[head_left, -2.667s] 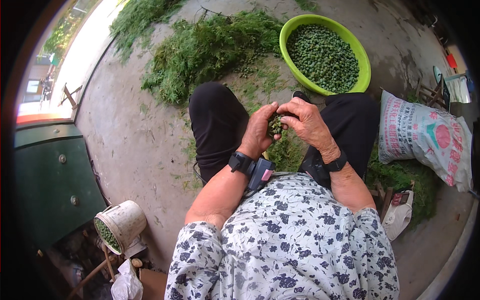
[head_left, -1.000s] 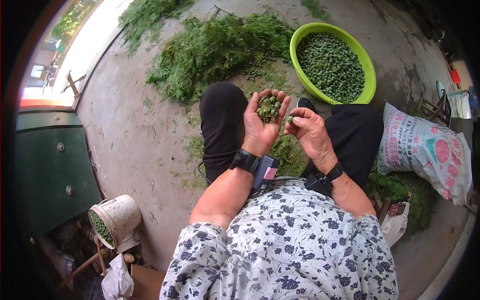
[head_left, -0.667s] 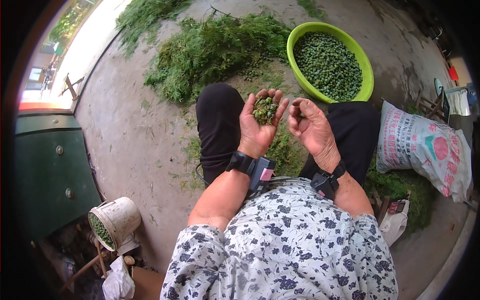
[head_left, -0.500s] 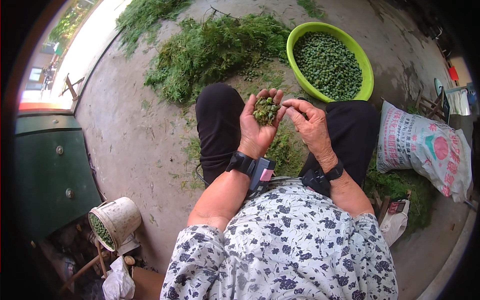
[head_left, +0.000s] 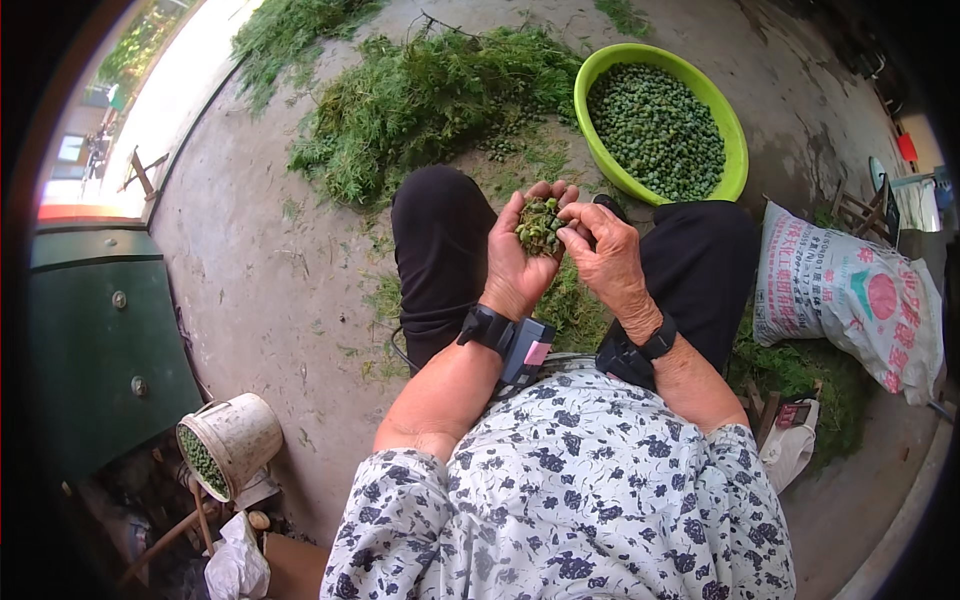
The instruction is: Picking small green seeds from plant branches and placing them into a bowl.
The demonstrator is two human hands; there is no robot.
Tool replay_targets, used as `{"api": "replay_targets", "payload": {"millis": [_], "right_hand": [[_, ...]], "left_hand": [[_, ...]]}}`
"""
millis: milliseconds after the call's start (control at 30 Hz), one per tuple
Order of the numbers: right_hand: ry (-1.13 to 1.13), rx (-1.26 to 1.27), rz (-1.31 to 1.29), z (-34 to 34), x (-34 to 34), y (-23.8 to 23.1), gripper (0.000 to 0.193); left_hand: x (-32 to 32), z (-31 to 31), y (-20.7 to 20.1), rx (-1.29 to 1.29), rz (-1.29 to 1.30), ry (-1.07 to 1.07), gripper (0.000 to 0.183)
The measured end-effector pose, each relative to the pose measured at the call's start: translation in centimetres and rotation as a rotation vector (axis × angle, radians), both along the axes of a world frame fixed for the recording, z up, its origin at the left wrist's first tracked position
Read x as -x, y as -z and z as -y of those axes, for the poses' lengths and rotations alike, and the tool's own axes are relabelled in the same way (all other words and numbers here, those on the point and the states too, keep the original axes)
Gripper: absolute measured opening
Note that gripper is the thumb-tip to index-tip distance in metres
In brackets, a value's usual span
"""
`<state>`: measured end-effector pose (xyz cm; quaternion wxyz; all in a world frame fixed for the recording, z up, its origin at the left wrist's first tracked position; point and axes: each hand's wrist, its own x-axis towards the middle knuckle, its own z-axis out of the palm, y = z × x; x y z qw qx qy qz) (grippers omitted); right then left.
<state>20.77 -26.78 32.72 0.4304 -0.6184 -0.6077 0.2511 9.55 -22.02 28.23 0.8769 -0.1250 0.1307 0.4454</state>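
My left hand [head_left: 520, 262] is cupped palm up above my knees and holds a small heap of green seed pods [head_left: 540, 223]. My right hand [head_left: 603, 255] is right beside it, its thumb and fingertips pinched at the edge of the heap. Both wrists wear black bands; a small device sits on the left one. A lime-green basin [head_left: 733, 160] full of round green pods stands just past my right knee.
A big pile of cut green plants [head_left: 430, 95] lies on the concrete ahead and left. A printed white sack [head_left: 850, 300] lies at right. A pale bucket [head_left: 235, 440] with green pods stands at lower left beside a dark green cabinet [head_left: 95, 350].
My hands rose from my lap; the left opened palm up with the pods. The right hand drew away briefly, then came back with its fingertips pinched at the heap.
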Motion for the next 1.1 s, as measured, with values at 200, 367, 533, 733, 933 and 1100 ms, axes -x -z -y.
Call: {"api": "replay_targets", "payload": {"millis": [200,367,533,733,933,1100], "right_hand": [[0.010,0.107,-0.330,0.1,-0.5,0.1,0.010],[0.005,0.376,-1.376,0.2,-2.0,-0.5,0.014],[-0.025,0.277,-0.993,-0.5,-1.9,-0.7,0.013],[-0.038,-0.063,0.072,-1.2,-0.9,-0.1,0.019],[-0.046,-0.015,0.174,-1.0,-0.9,0.4,0.019],[0.056,0.231,-0.468,-1.0,-2.1,-0.2,0.012]], "left_hand": [[-0.1,-0.1,0.0,0.044,-0.011,-0.039,0.032],[0.2,0.0,-0.5,0.015,-0.039,-0.036,0.031],[0.1,0.3,0.0,0.013,-0.040,0.009,0.032],[0.4,0.5,1.0,-0.037,-0.038,0.107,0.032],[0.3,0.4,1.1,0.021,-0.026,0.112,0.033],[0.0,0.7,0.3,0.008,-0.080,0.093,0.031]]}}
